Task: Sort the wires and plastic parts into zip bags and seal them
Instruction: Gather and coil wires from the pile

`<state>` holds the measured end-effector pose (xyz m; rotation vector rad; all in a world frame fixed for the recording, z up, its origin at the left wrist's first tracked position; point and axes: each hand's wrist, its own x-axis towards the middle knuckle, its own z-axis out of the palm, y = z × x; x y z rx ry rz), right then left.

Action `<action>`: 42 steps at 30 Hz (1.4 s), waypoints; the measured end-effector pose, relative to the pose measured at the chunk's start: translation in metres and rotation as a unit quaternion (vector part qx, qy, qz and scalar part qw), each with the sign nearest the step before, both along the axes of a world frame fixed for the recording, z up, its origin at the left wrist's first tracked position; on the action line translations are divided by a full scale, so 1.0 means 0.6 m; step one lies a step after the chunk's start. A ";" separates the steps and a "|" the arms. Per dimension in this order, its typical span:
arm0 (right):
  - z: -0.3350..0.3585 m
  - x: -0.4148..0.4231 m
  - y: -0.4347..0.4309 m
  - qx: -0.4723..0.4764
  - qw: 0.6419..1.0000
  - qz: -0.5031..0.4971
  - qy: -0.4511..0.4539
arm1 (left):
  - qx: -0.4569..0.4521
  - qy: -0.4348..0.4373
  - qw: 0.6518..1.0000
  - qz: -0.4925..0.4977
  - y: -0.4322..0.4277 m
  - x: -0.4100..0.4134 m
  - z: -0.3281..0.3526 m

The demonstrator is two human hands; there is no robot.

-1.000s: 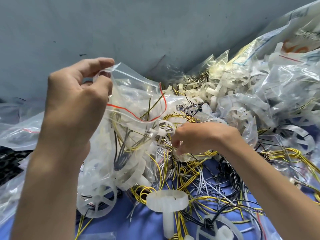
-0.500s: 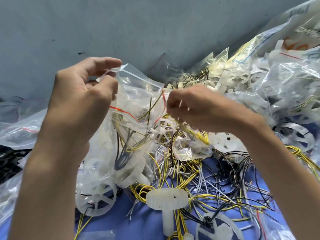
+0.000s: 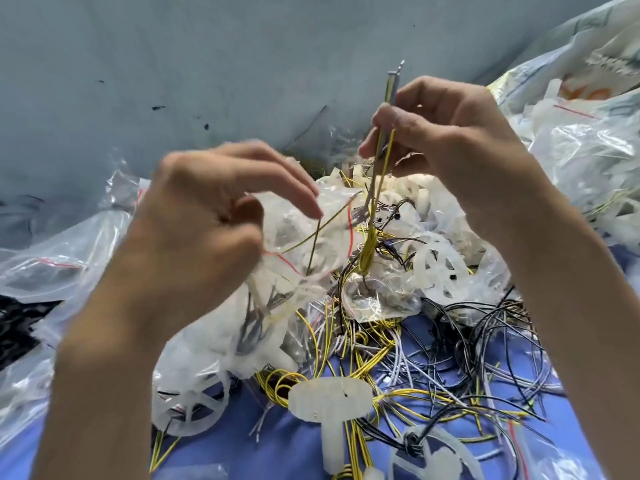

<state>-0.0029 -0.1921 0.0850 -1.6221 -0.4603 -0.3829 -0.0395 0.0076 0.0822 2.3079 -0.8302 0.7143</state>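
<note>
The bag [image 3: 298, 237] was a clear zip bag with a red line along its mouth, already holding white plastic pieces and a few dark and yellow wires, and it hung above the left middle of the desk [image 3: 294, 452]. The wires [image 3: 367, 251] being lifted were a thin yellow and grey bunch, knotted low down, standing almost upright just right of the bag's mouth. The left hand [image 3: 207, 220] was blurred; it gripped the bag near its mouth with the thumb and lower fingers while the upper fingers reached out over the plastic. The right hand [image 3: 450, 140], higher and farther, pinched the bunch between thumb and fingertips. Below them a pile [image 3: 433, 368] of black, grey and yellow wires sprawled over the blue desk, with a white wheel [image 3: 440, 268] beside it and a white T-shaped part [image 3: 329, 400] nearer. Filled bags [image 3: 588, 150] were heaped at the right, and a grey-blue wall [image 3: 207, 64] rose behind.
</note>
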 end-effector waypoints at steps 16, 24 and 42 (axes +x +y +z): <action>0.004 0.000 0.003 0.225 0.947 0.201 0.112 | 0.051 0.056 0.991 0.113 -0.057 -0.001 -0.031; 0.003 0.004 -0.003 0.075 0.971 0.168 0.153 | -0.043 0.102 0.987 0.119 -0.048 0.021 -0.044; -0.013 -0.002 0.007 -0.436 0.873 -0.097 -0.197 | -0.074 0.122 0.982 0.120 -0.046 0.026 -0.041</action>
